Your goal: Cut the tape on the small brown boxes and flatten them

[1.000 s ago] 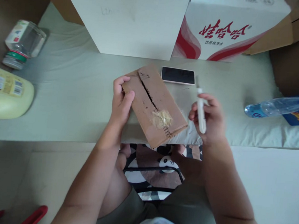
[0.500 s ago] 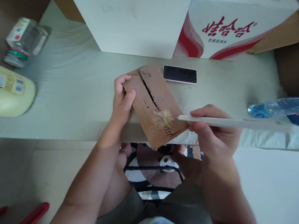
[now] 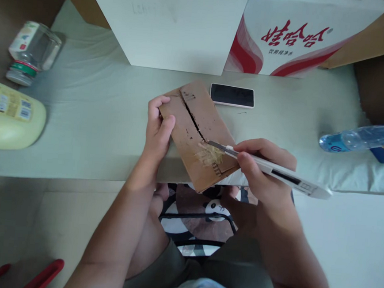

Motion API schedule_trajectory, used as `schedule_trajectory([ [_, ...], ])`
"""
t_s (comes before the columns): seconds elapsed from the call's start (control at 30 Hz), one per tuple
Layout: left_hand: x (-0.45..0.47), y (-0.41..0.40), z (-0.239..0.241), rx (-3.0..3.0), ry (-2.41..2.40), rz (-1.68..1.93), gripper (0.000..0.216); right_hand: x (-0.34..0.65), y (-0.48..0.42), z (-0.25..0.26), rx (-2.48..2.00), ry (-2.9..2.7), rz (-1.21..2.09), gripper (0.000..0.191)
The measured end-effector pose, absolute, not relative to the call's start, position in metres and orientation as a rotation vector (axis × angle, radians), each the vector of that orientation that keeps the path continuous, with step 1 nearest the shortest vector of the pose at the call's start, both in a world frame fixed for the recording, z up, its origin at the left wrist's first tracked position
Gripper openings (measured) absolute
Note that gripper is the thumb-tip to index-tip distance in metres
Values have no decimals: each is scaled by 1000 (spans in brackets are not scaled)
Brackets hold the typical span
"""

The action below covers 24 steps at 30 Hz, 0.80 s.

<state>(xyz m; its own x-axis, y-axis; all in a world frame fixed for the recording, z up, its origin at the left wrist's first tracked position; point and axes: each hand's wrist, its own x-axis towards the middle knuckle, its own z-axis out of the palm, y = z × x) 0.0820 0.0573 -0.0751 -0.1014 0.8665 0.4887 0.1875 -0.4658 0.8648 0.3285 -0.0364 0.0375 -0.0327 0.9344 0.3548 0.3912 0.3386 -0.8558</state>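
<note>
A brown cardboard box lies tilted at the front edge of the cloth-covered surface, a dark slit running along its top seam. Frayed, peeled tape clings around the lower end of that slit. My left hand grips the box's left edge, thumb on top. In my right hand is a white utility knife, closed fingers around its handle. Its grey blade points left, with the tip at the lower end of the slit, just above the frayed tape.
Behind the box lies a phone, with a white carton and a red-and-white carton farther back. On the left are a clear jar and a yellow jug. A plastic bottle lies at the right.
The utility knife has turned, its rear end swinging toward me and its blade now showing. Its tip has moved left and slightly up to the slit. The box stays in place.
</note>
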Motion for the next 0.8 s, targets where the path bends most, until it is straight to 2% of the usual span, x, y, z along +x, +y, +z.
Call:
schedule_trajectory([
  [0.53,83,59,-78,1691,1143,1631,51,326,-35,34,-1250,-1624,812,8],
  [0.8,87,56,-76,1662,1173,1647,50,320,-35,33,-1297,-1571,801,14],
])
